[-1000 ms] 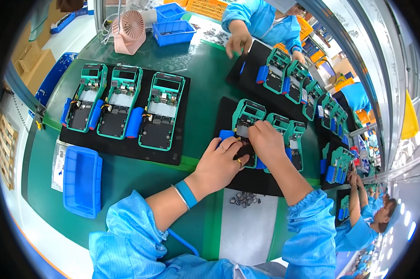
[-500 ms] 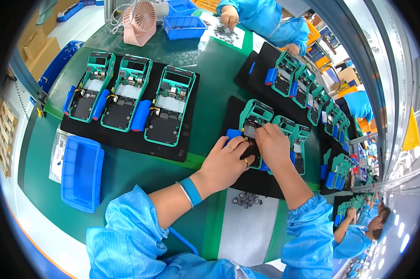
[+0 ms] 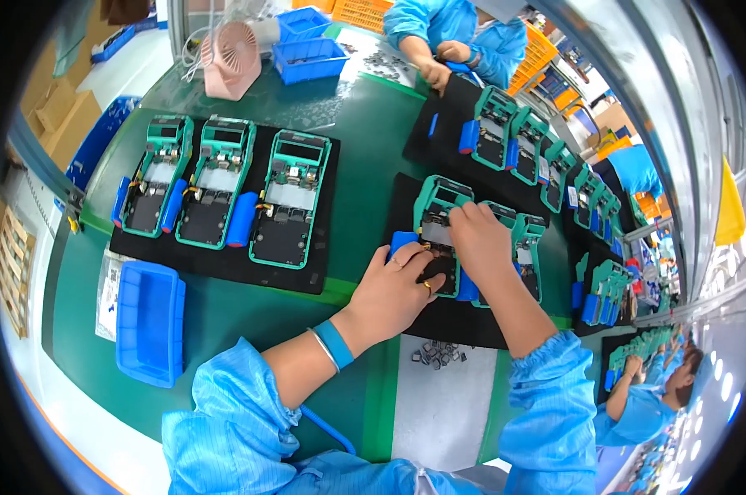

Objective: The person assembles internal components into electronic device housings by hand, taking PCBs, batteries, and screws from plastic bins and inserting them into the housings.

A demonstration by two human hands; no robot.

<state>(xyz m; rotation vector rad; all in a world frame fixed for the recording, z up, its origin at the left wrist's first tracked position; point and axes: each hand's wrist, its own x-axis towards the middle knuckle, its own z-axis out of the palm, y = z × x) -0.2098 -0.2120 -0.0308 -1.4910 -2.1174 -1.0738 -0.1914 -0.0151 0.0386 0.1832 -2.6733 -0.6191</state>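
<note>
Grip of the left hand (image 3: 394, 295) is half curled, laid over the lower part of an uncovered green device (image 3: 446, 191), its ringed fingers bent in toward the dark panel and its uppermost fingertip near a blue cylinder (image 3: 403, 240) at the device's left edge; whether it pinches anything cannot be told. On the right hand (image 3: 480, 238) the grip is bunched, fingertips drawn together and pointing down over the middle of the same device, and whether a small part sits between them cannot be told either. That device lies face-up in front of the person, leftmost of three on a black mat (image 3: 464, 327). Its two neighbours (image 3: 530, 247) lie just to its right, where the right hand and forearm cover parts of them. Well to the left, three similar devices (image 3: 289, 198) lie in a row on another mat (image 3: 282, 279), with a blue bin (image 3: 150, 326) nearer the person on the green surface (image 3: 365, 124). Small metallic pieces (image 3: 437, 354) lie heaped on a pale strip (image 3: 435, 412) between the forearms. A pink fan (image 3: 231, 59) and more blue bins (image 3: 309, 61) stand at the far edge; across from them, a co-worker in light blue (image 3: 493, 49) is cut off by the frame. Farther devices at right shrink and bend toward the rim, hard to make out.
</note>
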